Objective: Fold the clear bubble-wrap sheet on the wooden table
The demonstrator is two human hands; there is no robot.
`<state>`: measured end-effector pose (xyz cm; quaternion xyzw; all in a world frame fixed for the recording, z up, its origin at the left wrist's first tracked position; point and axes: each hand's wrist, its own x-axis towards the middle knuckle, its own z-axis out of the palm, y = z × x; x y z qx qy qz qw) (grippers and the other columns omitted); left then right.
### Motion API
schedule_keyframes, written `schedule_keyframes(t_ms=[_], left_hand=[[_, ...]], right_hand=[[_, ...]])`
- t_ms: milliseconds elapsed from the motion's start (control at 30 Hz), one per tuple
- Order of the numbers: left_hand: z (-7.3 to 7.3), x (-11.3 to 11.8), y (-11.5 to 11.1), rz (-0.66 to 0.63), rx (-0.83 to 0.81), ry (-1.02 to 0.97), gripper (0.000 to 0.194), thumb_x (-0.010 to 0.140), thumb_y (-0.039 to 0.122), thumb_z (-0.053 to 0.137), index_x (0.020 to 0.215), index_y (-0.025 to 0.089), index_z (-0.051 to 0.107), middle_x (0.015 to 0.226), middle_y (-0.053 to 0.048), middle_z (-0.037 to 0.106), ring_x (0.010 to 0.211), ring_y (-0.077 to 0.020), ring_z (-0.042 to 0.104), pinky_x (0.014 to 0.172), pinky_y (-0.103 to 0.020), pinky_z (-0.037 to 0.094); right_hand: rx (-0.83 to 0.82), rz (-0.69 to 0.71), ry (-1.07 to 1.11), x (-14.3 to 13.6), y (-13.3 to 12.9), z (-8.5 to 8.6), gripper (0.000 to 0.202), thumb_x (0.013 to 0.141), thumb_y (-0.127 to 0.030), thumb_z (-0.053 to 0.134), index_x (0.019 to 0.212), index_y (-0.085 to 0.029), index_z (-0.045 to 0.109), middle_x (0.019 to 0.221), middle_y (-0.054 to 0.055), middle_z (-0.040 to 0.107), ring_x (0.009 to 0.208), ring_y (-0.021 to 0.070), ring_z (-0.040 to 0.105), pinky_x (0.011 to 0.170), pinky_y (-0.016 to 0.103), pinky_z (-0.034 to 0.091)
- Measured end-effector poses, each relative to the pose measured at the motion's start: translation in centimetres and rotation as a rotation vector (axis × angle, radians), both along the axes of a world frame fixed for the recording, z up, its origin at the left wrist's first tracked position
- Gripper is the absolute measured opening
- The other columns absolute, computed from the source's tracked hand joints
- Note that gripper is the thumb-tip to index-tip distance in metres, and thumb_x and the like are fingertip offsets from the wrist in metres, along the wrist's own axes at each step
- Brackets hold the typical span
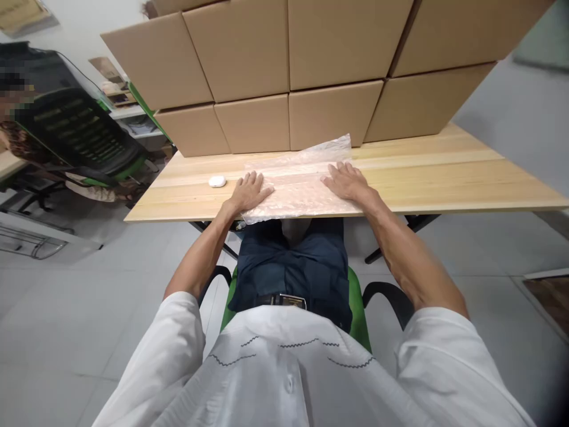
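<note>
A clear, pinkish sheet of bubble wrap (297,181) lies on the wooden table in front of me. Its far right corner lifts a little, and its near edge hangs slightly over the table's front edge. My left hand (251,191) rests flat on the sheet's left side, fingers spread. On the right side my right hand (347,181) lies flat too, its fingers stretched out. Neither hand grips anything. To the left of my left hand sits a small white earbud case (217,181).
Cardboard boxes (253,124) stand stacked in rows along the back of the table (444,184). At the far left a person sits by a black and green office chair (75,130). Chair armrests (391,299) flank me below the table's front edge.
</note>
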<state>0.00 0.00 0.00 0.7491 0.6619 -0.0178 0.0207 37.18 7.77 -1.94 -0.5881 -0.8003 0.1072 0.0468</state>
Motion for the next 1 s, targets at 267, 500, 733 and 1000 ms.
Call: schedule_keyframes(t_ms=[267, 500, 733, 1000], left_hand=[[0.2, 0.1, 0.7, -0.006, -0.027, -0.001, 0.094, 0.126, 0.069, 0.031, 0.197, 0.008, 0.033, 0.208, -0.027, 0.025, 0.197, -0.0444, 0.022, 0.158, -0.064, 0.021], [0.3, -0.6, 2.9, -0.072, -0.038, -0.026, 0.091, 0.126, 0.071, 0.029, 0.195, 0.013, 0.037, 0.208, -0.026, 0.027, 0.197, -0.0425, 0.023, 0.157, -0.065, 0.021], [0.5, -0.4, 3.5, -0.048, -0.046, -0.067, 0.094, 0.125, 0.07, 0.029, 0.196, 0.008, 0.035, 0.209, -0.027, 0.022, 0.197, -0.0457, 0.018, 0.158, -0.068, 0.016], [0.9, 1.5, 0.8, -0.17, 0.058, -0.118, 0.089, 0.125, 0.059, 0.039, 0.199, 0.012, 0.025, 0.21, -0.022, 0.022, 0.198, -0.0439, 0.017, 0.16, -0.063, 0.007]], right_hand=[[-0.005, -0.034, 0.005, -0.1, -0.5, 0.1, 0.099, 0.124, -0.071, 0.03, 0.199, -0.006, 0.032, 0.209, 0.025, 0.02, 0.194, 0.0499, 0.018, 0.156, 0.069, 0.021], [-0.013, -0.075, -0.014, 0.6, -0.8, -0.4, 0.102, 0.124, -0.073, 0.029, 0.2, -0.005, 0.027, 0.208, 0.027, 0.018, 0.194, 0.0512, 0.017, 0.156, 0.071, 0.019], [-0.002, -0.091, -0.051, 2.6, -0.7, 0.2, 0.097, 0.125, -0.064, 0.029, 0.197, 0.001, 0.029, 0.206, 0.031, 0.021, 0.194, 0.0484, 0.022, 0.156, 0.07, 0.021], [0.149, 0.146, 0.01, -2.4, -5.2, 0.5, 0.089, 0.127, -0.064, 0.027, 0.196, -0.011, 0.036, 0.208, 0.024, 0.024, 0.195, 0.0481, 0.018, 0.155, 0.077, 0.019]])
